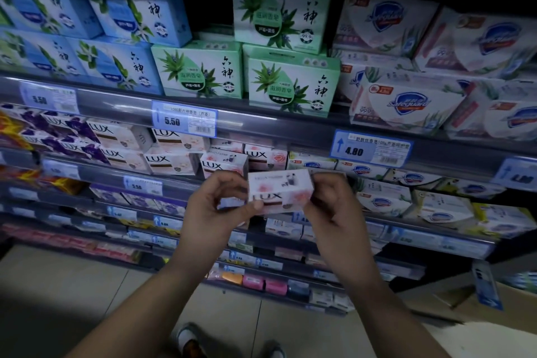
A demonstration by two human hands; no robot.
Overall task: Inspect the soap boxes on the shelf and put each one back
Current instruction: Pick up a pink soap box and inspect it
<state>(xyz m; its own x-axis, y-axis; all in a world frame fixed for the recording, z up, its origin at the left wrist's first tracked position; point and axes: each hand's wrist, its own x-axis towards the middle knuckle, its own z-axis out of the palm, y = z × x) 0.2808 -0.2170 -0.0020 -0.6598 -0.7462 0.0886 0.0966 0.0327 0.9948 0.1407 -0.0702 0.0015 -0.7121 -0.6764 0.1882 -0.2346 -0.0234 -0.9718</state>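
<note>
A pink-and-white LUX soap box [280, 193] is held in front of the shelf, its printed face turned toward me. My left hand [216, 206] pinches its left end with thumb and fingers. My right hand [331, 203] grips its right end. Just behind the box, a row of matching pink LUX boxes [223, 164] stands on the second shelf [116, 176].
Green aloe soap boxes [293, 86] and blue ones [116, 64] fill the upper shelf, with white Safeguard boxes [406, 103] to the right. Price tags [184, 122] line the shelf rails. Lower shelves hold more soap. A cardboard box [479, 325] sits on the floor at the right.
</note>
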